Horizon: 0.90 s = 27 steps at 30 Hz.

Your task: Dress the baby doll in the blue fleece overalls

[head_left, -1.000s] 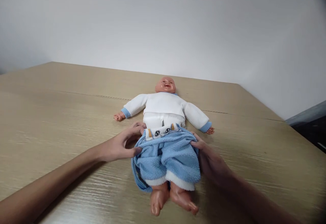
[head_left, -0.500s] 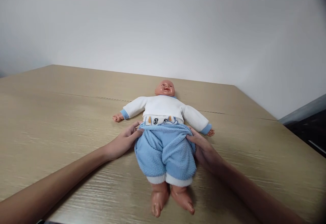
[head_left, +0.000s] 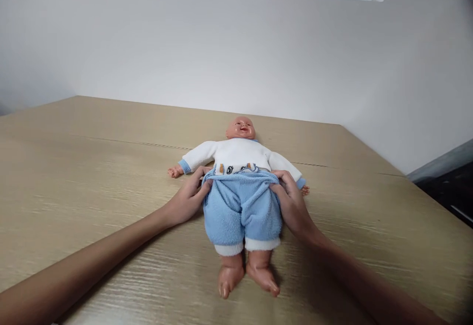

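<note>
On its back, feet toward me, lies a baby doll (head_left: 241,128) with a bald head. It wears a white top (head_left: 242,152) with blue cuffs and an eye pattern near the hem. Fuzzy light-blue pants (head_left: 242,206) with white leg cuffs cover its hips and thighs; its lower legs and feet are bare. My left hand (head_left: 190,194) pinches the pants' waistband at the left side. At the right side, my right hand (head_left: 293,204) grips the same waistband between thumb and fingers. The waistband overlaps the lower edge of the top.
A wooden table (head_left: 111,177) with a seam across it bears the doll. Behind the table stands a white wall (head_left: 221,49). A dark object (head_left: 447,192) is beyond the table's right edge.
Both hands have drawn the pants' waistband up toward the doll's chest, covering more of the top's pattern. The leg cuffs and feet have moved away from me, and more of the lower legs shows.
</note>
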Tool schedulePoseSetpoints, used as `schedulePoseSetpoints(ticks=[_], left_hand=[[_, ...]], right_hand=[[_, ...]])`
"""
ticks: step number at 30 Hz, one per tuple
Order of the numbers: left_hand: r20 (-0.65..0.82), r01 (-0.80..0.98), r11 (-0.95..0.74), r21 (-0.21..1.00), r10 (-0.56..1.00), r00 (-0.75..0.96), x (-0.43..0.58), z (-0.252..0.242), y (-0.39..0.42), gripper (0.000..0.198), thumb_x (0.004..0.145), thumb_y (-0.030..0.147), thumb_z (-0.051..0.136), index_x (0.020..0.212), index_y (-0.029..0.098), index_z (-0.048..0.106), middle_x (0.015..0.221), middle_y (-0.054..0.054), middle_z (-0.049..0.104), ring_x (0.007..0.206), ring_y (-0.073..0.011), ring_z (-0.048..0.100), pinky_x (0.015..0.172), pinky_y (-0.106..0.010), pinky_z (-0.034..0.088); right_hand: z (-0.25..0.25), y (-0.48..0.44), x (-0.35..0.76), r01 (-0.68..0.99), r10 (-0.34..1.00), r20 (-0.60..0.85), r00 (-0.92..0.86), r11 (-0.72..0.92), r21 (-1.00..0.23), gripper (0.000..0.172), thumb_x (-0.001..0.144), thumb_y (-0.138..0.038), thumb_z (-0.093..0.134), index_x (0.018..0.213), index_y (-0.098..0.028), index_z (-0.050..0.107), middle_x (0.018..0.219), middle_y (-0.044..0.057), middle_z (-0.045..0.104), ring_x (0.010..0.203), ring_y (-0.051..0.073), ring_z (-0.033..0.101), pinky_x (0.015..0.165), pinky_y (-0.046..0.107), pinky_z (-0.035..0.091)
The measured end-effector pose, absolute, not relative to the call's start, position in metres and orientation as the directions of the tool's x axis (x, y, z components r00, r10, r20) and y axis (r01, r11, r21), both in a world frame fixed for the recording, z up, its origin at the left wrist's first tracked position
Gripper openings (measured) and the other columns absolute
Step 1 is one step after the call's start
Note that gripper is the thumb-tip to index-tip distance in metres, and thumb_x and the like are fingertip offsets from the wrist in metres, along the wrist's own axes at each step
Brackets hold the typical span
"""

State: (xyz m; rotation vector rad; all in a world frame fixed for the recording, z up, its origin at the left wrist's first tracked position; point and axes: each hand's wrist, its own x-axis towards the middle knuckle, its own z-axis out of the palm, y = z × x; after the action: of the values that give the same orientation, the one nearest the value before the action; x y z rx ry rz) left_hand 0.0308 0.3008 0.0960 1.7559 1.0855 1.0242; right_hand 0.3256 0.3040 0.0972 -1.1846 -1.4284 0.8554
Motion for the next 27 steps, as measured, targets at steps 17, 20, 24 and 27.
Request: schedulePoseSetpoints(ticks=[17, 20, 24, 27], left_hand=[[0.339, 0.328, -0.429, 0.842, 0.892, 0.298, 0.034, 0.120, 0.325, 0.029, 0.102, 0.049, 0.068, 0.109, 0.021, 0.063, 0.109, -0.004, 0.059, 0.107, -0.0226, 0.054, 0.098, -0.034, 0.042], [0.230, 0.194, -0.299, 0.934, 0.921, 0.315, 0.041, 0.127, 0.342, 0.037, 0.099, 0.054, 0.071, 0.106, 0.021, 0.058, 0.095, 0.000, 0.054, 0.090, -0.0182, 0.052, 0.081, -0.030, 0.041], [0.074, 0.089, -0.109, 0.990, 0.941, 0.329, 0.043, 0.126, 0.361, 0.052, 0.091, 0.065, 0.077, 0.100, 0.018, 0.058, 0.086, 0.002, 0.051, 0.076, -0.0145, 0.046, 0.069, -0.028, 0.032], [0.063, 0.163, -0.131, 0.978, 0.929, 0.365, 0.034, 0.122, 0.363, 0.051, 0.088, 0.065, 0.080, 0.096, 0.018, 0.060, 0.089, 0.001, 0.052, 0.080, -0.0156, 0.048, 0.072, -0.029, 0.035]], right_hand=[[0.132, 0.318, 0.323, 0.306, 0.909, 0.335, -0.247, 0.401, -0.863, 0.016, 0.095, -0.040, 0.063, 0.093, -0.025, 0.068, 0.100, 0.003, 0.063, 0.103, 0.027, 0.057, 0.098, 0.039, 0.042], [0.135, 0.338, 0.319, 0.164, 0.946, 0.191, -0.260, 0.239, -0.957, 0.023, 0.094, -0.048, 0.069, 0.099, -0.026, 0.063, 0.095, 0.000, 0.066, 0.090, 0.023, 0.059, 0.084, 0.036, 0.045], [0.119, 0.362, 0.328, 0.170, 0.975, 0.069, -0.210, 0.106, -0.980, 0.055, 0.085, -0.073, 0.077, 0.108, -0.026, 0.061, 0.094, 0.000, 0.074, 0.084, 0.022, 0.065, 0.079, 0.034, 0.050], [0.105, 0.359, 0.343, 0.260, 0.972, 0.040, -0.234, 0.102, -0.960, 0.055, 0.084, -0.077, 0.078, 0.101, -0.024, 0.070, 0.096, 0.003, 0.077, 0.092, 0.027, 0.069, 0.089, 0.039, 0.054]])
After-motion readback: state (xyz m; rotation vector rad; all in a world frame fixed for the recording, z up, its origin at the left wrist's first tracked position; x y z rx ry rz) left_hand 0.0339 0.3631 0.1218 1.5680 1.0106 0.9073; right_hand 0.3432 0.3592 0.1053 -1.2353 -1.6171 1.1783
